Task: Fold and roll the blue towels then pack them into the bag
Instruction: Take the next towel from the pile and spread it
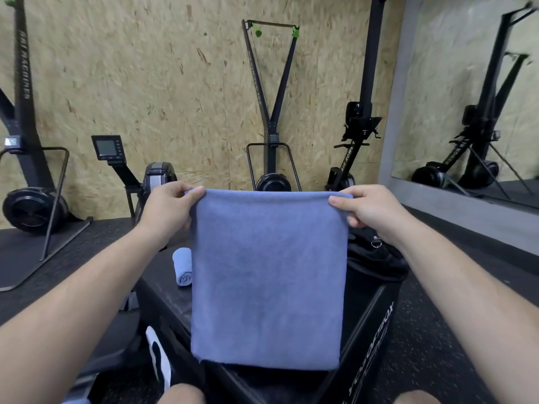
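Blue towel (267, 275) hangs, top corners pinched by left hand (167, 209) and right hand (369, 208).

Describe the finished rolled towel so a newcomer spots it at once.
Find the black box before the person. On its top, left of the flat blue towel held up, lies the rolled towel. It alone shows a spiral end.

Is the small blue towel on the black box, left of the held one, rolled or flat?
Rolled: the small towel lies as a cylinder on the box, spiral end toward the camera, left of the held towel.
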